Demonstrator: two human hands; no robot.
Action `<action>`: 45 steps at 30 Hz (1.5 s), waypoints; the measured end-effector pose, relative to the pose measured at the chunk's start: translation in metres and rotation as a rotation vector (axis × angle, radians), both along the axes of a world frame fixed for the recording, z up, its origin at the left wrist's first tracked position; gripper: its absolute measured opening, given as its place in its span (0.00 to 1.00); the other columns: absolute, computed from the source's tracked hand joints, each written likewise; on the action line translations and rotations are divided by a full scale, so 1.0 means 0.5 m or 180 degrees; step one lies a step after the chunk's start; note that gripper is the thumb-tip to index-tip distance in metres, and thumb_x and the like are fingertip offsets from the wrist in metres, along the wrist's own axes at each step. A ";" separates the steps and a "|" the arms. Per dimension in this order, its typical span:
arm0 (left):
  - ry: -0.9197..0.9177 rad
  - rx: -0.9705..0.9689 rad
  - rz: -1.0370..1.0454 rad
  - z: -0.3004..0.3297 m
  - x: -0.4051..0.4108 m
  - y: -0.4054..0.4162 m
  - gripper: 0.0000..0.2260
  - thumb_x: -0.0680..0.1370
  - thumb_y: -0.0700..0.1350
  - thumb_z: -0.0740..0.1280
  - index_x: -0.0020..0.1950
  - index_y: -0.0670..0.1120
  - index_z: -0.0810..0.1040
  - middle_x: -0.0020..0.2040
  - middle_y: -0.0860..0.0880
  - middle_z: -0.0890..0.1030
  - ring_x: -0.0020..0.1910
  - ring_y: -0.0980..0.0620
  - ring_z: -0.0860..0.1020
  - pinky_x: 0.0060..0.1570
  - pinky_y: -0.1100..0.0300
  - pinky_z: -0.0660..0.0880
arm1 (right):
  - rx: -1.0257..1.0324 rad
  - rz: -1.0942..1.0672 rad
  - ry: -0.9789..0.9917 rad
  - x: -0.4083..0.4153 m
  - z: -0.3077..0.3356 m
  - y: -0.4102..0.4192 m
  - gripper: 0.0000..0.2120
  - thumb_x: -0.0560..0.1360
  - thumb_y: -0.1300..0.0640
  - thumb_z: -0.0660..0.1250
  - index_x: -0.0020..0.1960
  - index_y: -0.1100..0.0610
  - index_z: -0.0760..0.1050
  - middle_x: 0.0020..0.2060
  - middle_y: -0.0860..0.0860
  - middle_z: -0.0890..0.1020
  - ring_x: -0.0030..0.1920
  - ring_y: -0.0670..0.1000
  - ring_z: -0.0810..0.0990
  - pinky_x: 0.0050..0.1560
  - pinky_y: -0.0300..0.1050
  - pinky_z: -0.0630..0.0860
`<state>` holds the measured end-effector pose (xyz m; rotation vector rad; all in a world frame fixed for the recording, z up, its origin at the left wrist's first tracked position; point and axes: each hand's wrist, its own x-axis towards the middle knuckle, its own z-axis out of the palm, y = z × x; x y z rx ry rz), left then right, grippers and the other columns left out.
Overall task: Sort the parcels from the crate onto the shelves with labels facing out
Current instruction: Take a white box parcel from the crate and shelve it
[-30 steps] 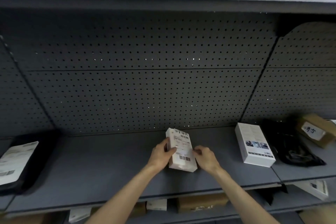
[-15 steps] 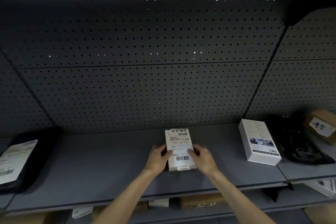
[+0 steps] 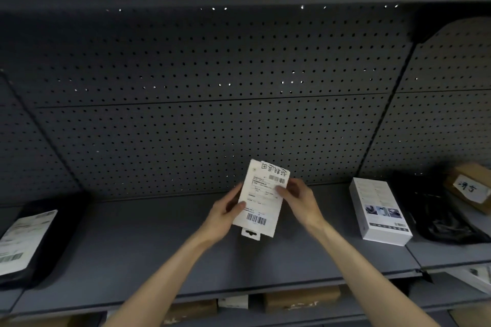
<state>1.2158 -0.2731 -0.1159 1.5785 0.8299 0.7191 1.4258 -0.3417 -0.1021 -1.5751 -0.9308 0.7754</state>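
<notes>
Both hands are holding one small white parcel [image 3: 261, 198] over the middle of the grey shelf [image 3: 148, 255], in front of the pegboard back panel [image 3: 202, 124]. The left hand [image 3: 224, 216] is gripping the parcel's left edge, thumb lying across the front, fingers wrapping behind. The right hand [image 3: 301, 200] is pinching the right edge up near the top, thumb on the label side. The parcel is sitting tilted, top leaning to the right, and its shipping label [image 3: 265, 191] with the barcodes is facing the camera. The hang tab [image 3: 250, 233] is pointing down. Can't really tell whether the bottom corner is touching the shelf or floating just above it.

Other stuff on the same shelf: a white box [image 3: 378, 211] is lying flat off to the right, well apart from the hands, printed side up. Just beside it on the next shelf section, a black bag [image 3: 435, 212] is slumping, and a brown cardboard box [image 3: 470, 187] with a handwritten white sticker is sitting at the far right edge. Way over on the left, a black mailer [image 3: 39, 236] with a big white label is lying flat.

Down below, on the lower shelf, a couple of brown boxes [image 3: 301, 297] and a small white one [image 3: 233, 301] are peeking out.
</notes>
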 end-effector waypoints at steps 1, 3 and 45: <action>0.0104 -0.0007 -0.0135 0.020 -0.007 0.008 0.24 0.82 0.37 0.64 0.73 0.59 0.67 0.61 0.61 0.81 0.58 0.64 0.79 0.58 0.68 0.74 | -0.0021 -0.0008 0.0045 0.007 0.013 0.000 0.14 0.75 0.53 0.72 0.58 0.57 0.75 0.50 0.48 0.84 0.52 0.46 0.82 0.54 0.42 0.78; 0.0301 0.0003 -0.0378 0.060 -0.020 0.027 0.23 0.82 0.38 0.65 0.74 0.56 0.69 0.62 0.58 0.81 0.56 0.66 0.79 0.57 0.69 0.75 | -0.0064 0.0085 0.0163 0.019 0.035 -0.007 0.15 0.75 0.52 0.73 0.58 0.58 0.75 0.49 0.49 0.85 0.50 0.48 0.84 0.51 0.45 0.80; -0.0494 -0.0214 0.0812 0.055 0.008 0.001 0.11 0.84 0.42 0.62 0.62 0.52 0.81 0.56 0.53 0.86 0.57 0.55 0.83 0.66 0.48 0.75 | 0.0287 0.0175 0.0891 -0.040 0.025 0.001 0.06 0.78 0.60 0.67 0.55 0.57 0.80 0.49 0.53 0.86 0.50 0.52 0.84 0.55 0.54 0.80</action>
